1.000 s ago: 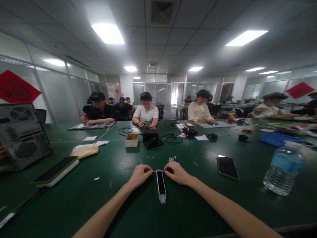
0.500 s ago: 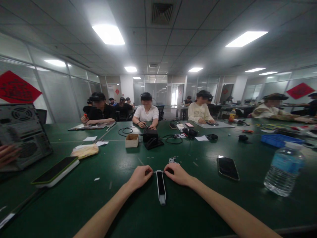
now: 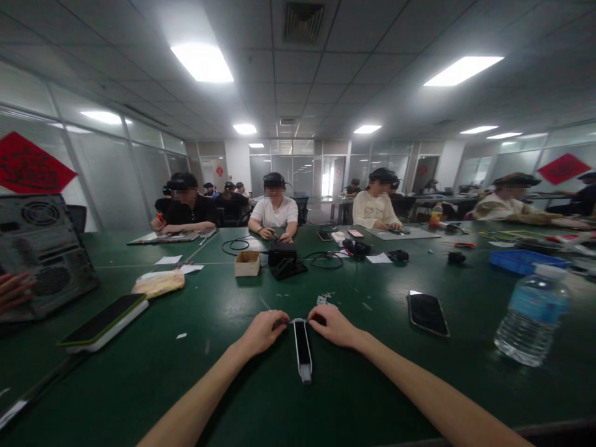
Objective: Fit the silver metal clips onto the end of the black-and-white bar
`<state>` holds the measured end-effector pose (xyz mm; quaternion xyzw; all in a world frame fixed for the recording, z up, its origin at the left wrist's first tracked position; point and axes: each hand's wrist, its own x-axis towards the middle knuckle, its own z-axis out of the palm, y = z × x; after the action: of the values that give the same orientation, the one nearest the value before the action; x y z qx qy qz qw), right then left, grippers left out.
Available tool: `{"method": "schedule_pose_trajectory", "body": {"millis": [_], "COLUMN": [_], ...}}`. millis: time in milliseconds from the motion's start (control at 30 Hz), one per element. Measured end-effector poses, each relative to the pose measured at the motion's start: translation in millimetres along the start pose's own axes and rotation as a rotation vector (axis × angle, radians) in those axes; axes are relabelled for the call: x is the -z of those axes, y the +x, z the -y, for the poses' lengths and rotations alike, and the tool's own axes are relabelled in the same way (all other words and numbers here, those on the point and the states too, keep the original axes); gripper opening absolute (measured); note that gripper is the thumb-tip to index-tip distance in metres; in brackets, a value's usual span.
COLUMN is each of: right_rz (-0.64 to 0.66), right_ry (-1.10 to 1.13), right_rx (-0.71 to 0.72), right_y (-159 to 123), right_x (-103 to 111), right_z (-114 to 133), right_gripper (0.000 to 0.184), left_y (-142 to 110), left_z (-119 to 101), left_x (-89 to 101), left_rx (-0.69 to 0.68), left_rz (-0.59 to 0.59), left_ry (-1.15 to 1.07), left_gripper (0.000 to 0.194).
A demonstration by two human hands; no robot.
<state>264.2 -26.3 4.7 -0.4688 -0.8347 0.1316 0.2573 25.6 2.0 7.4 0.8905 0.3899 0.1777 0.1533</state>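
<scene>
A narrow black-and-white device (image 3: 302, 347) lies lengthwise on the green table (image 3: 261, 397) in front of me. My left hand (image 3: 263, 331) rests at the left of its far end, fingers curled and pinched together against it. My right hand (image 3: 334, 325) does the same on the right side, fingertips closed at the device's top corner. What the fingertips pinch is too small to make out. A few tiny light parts (image 3: 325, 299) lie just beyond my right hand.
A phone (image 3: 428, 313) lies to the right, a water bottle (image 3: 533, 313) farther right. A green-edged tablet (image 3: 105, 321) and a computer case (image 3: 40, 254) with another person's hand (image 3: 13, 288) are on the left. A small box (image 3: 248, 263), cables and seated people sit across the table.
My hands and the device have stayed in place. The other person's hand has come into view at the computer case on the left.
</scene>
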Motion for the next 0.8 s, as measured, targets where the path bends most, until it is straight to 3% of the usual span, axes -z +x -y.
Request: {"method": "schedule_pose_trajectory", "body": {"millis": [800], "right_rz": [-0.001], "right_ry": [0.003], "right_rx": [0.010], "right_y": [0.3], "right_x": [-3.4], "right_z": [-6.0], "right_gripper": [0.017], "left_y": [-2.0], "left_z": [-0.5], "left_x": [2.7], "left_rx": [-0.015], "left_rz": [0.018], "left_ry": [0.056], "left_gripper": [0.021]}}
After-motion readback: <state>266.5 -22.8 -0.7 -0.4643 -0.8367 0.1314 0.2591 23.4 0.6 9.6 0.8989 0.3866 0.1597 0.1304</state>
